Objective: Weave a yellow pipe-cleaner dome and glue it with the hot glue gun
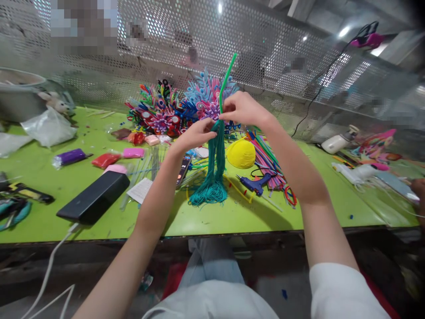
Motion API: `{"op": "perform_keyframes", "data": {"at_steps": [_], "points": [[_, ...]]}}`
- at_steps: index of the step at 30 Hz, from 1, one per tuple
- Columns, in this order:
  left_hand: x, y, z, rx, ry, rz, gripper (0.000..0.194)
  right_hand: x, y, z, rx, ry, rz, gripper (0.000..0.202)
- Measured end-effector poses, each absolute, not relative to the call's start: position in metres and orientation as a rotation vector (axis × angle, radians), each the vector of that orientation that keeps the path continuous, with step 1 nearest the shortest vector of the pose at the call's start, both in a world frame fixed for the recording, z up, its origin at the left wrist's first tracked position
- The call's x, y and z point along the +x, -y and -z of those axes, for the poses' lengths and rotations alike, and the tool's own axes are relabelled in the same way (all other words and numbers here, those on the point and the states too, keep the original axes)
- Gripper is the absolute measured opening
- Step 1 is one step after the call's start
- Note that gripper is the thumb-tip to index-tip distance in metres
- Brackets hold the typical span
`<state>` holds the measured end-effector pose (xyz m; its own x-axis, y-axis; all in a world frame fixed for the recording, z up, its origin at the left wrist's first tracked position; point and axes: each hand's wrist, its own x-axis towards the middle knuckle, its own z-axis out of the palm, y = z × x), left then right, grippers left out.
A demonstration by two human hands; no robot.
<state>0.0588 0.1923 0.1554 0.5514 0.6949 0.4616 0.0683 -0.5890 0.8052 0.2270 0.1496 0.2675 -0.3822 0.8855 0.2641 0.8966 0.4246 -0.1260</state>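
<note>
A long bundle of teal yarn hangs upright over the table, its loose lower strands spread on the green surface. My left hand pinches the bundle near its top. Just above, my right hand is closed on a green pipe cleaner, which rises from the top of the yarn and bends to the right. How the pipe cleaner meets the yarn is hidden by my fingers. To the right of the yarn lies a yellow dome, with a blue glue gun in front of it.
Colourful pipe-cleaner flowers stand at the back against a perforated metal screen. A black power bank with a white cable lies left, near pliers. More pipe cleaners and a white glue gun lie right.
</note>
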Motion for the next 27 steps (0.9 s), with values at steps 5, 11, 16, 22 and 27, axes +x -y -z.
{"op": "perform_keyframes", "data": {"at_steps": [5,11,16,22,27], "points": [[0.053,-0.188,-0.162,2.079,-0.72,-1.026,0.009,0.232,-0.15,-0.268,-1.497,2.418,0.044,0.014],[0.059,-0.184,-0.162,1.529,-0.564,-0.974,0.011,0.228,-0.152,-0.266,-1.501,2.317,-0.031,0.016],[0.059,-0.185,-0.164,1.177,-0.456,-0.933,0.019,0.227,-0.155,-0.264,-1.473,2.277,-0.036,0.016],[0.058,-0.184,-0.165,1.084,-0.482,-0.904,0.009,0.227,-0.155,-0.262,-1.478,2.285,-0.01,0.015],[0.065,-0.187,-0.159,1.527,-0.577,-1.133,0.014,0.225,-0.153,-0.261,-1.507,2.316,0.025,0.015]]}}
